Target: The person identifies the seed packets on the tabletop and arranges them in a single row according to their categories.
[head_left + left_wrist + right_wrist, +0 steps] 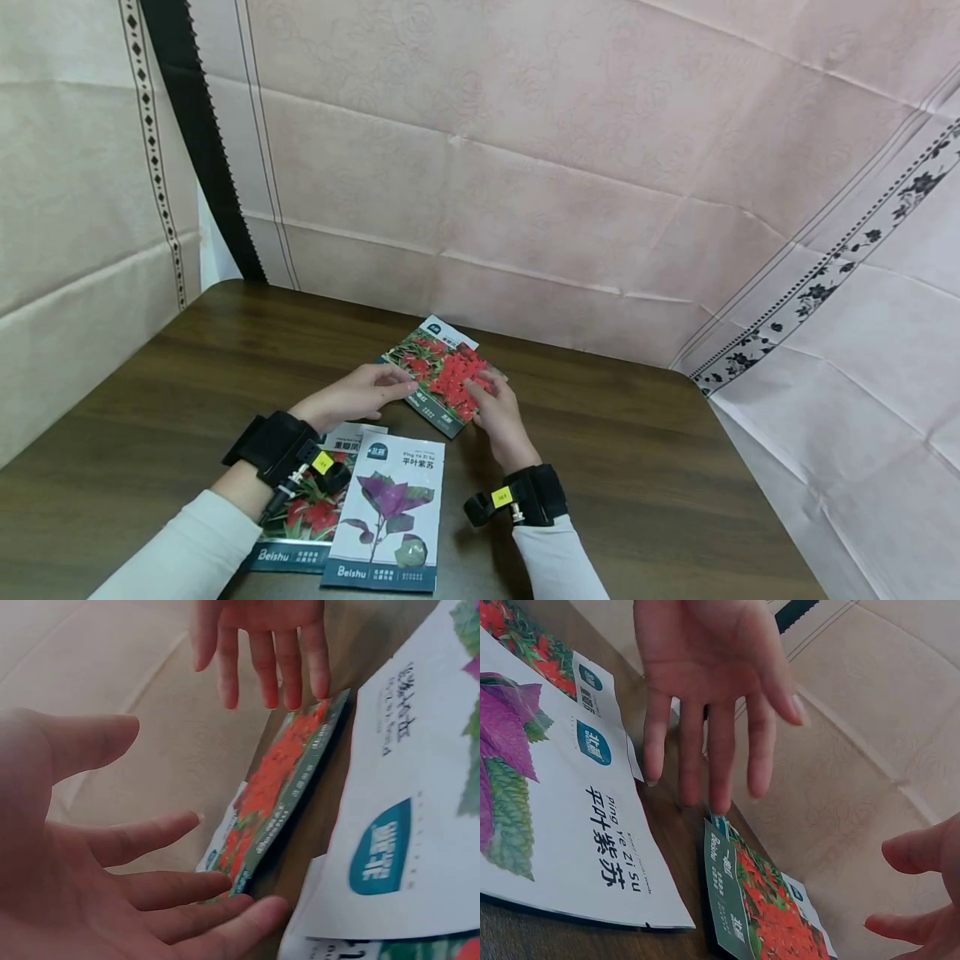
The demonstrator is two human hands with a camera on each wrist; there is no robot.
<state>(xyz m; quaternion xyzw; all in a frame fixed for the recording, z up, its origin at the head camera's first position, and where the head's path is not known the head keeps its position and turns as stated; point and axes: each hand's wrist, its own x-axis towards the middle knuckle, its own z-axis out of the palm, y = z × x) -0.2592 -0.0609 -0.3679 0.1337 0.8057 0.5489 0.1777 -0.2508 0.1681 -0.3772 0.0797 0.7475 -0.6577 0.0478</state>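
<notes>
Near the far edge of the table lies a seed packet with red flowers [438,375], turned at an angle. My left hand [363,393] is at its left edge, fingers extended and thumb apart. On the other side my right hand [501,417] has its fingertips over the packet's right edge. Both wrist views show the palms facing each other with the fingers loosely straight, the red-flower packet [281,776] between them. Closer to me lies a white packet with a purple-leaved plant [393,517]. It overlaps another red-flower packet [303,525], partly hidden by my left wrist.
The brown wooden table [637,483] has rounded far corners. A pale patterned cloth [525,183] hangs right behind it, with more cloth at the left and right sides. Black straps with small cameras [536,496] sit on both wrists.
</notes>
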